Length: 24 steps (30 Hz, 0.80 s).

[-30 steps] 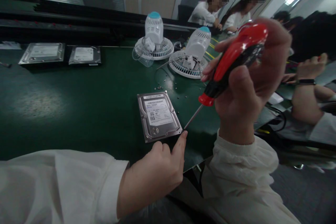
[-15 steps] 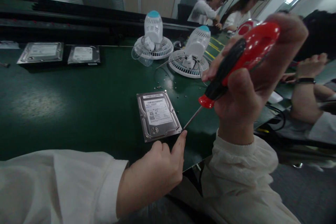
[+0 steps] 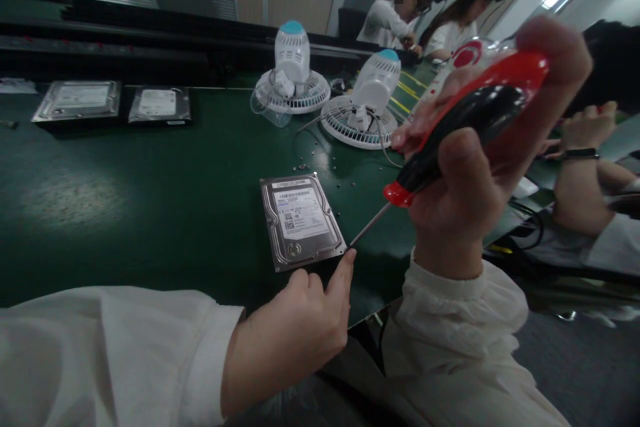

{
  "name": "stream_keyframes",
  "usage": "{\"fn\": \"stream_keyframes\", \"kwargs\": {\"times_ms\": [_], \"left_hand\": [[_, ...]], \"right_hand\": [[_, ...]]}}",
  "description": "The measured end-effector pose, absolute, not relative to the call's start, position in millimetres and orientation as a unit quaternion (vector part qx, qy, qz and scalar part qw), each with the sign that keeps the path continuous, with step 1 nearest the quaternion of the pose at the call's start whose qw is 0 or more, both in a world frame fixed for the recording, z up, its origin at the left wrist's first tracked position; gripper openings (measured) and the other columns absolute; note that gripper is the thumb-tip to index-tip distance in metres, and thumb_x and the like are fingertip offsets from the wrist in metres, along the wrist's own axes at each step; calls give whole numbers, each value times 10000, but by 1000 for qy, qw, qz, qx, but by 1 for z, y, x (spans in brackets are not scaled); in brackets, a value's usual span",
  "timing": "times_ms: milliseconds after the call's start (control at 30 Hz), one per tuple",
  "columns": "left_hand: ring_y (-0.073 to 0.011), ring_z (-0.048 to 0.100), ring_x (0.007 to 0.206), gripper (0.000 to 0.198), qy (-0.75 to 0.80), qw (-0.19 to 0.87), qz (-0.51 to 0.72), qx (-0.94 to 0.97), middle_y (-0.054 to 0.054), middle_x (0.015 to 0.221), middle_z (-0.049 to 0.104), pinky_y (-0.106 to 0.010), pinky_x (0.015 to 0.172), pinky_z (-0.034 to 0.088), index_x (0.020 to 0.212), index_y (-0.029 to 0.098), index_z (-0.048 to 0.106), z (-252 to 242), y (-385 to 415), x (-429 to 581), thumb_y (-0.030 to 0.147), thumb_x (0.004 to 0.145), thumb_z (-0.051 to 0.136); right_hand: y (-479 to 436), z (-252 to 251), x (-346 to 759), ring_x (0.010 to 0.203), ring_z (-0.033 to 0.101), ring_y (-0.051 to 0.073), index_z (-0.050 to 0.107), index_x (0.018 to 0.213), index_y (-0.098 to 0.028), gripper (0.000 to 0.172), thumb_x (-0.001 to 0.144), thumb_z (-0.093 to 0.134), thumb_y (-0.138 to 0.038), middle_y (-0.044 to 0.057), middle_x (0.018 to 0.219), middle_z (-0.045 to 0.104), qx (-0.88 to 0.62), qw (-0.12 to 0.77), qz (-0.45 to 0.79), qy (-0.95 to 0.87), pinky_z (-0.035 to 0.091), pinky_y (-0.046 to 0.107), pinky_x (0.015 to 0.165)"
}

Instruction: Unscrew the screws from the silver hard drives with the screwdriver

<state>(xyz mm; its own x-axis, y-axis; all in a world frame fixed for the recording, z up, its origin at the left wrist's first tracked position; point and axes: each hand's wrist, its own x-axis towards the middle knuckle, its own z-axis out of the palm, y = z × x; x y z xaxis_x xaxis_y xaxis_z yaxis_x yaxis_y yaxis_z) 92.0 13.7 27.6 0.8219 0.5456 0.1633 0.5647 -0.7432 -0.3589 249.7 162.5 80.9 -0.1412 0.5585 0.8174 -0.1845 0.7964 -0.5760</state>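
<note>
A silver hard drive (image 3: 303,220) with a white label lies face up on the green table in front of me. My left hand (image 3: 300,313) is at its near edge, index fingertip at the near right corner and the other fingers curled in; the thumb is hidden. In my right hand (image 3: 480,167) is a red and black screwdriver (image 3: 465,123), gripped by its handle and slanting down to the left. Its thin metal shaft ends at that same corner, right beside my left index fingertip. The exact contact at the tip is too small to make out.
Several small screws (image 3: 303,167) lie scattered beyond the drive. Two white fans (image 3: 293,67) stand face down at the back. More hard drives (image 3: 77,100) sit at the back left. A co-worker's forearm (image 3: 580,173) is at the right, and other people (image 3: 395,23) sit farther back.
The screwdriver handle has turned in my right hand, so more of its black side faces me, and its handle end has shifted slightly right. My left hand and the hard drive have stayed put.
</note>
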Motion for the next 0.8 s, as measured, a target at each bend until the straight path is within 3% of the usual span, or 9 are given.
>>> {"fn": "stream_keyframes", "kwargs": {"times_ms": [67,200,400,500,633,733,800], "left_hand": [[-143,613,588,429,-300,201,-25,-932,-294,1450,483,-288,463,397,1290,25,647,28,14,93,150,971,389],[-138,609,585,417,-302,202,-31,-931,-294,1450,484,-285,468,397,1282,30,654,26,15,94,170,981,400],[-135,594,577,414,-301,202,-29,-931,-299,1457,476,-290,471,390,1297,23,641,22,14,94,186,980,431],[-132,579,556,402,-313,212,-44,-925,-282,1459,486,-295,470,381,1274,49,666,20,14,94,212,988,436],[-138,585,565,401,-309,214,-46,-926,-288,1454,490,-297,474,378,1269,46,669,20,15,94,223,986,447],[-139,590,571,403,-306,212,-40,-927,-292,1453,491,-294,471,372,1274,48,666,21,15,94,223,983,450],[-129,576,552,404,-309,218,-42,-925,-290,1444,503,-292,465,364,1277,50,665,22,15,93,226,984,451]], "right_hand": [[164,82,248,806,664,151,546,1228,-447,561,696,696,-540,-30,1082,612,-80,675,264,-684,621,303,639],[166,85,246,922,725,184,616,1226,-371,437,793,571,-408,-14,1165,699,-62,632,334,-697,635,307,653],[157,84,242,822,607,167,613,1161,-475,456,714,682,-420,-31,1202,595,-120,705,238,-658,583,329,668],[153,87,242,900,633,183,659,1120,-459,360,774,574,-411,-13,1127,625,-128,671,295,-668,596,335,711],[154,88,240,856,641,168,665,1162,-439,410,766,572,-389,1,1048,654,-83,680,269,-677,614,311,717],[152,87,239,727,571,133,652,1165,-441,447,723,635,-383,-32,1222,603,-113,712,233,-653,604,315,687],[150,87,241,774,611,142,625,1178,-472,456,724,660,-438,-79,1366,538,-146,701,231,-658,612,336,694]]}}
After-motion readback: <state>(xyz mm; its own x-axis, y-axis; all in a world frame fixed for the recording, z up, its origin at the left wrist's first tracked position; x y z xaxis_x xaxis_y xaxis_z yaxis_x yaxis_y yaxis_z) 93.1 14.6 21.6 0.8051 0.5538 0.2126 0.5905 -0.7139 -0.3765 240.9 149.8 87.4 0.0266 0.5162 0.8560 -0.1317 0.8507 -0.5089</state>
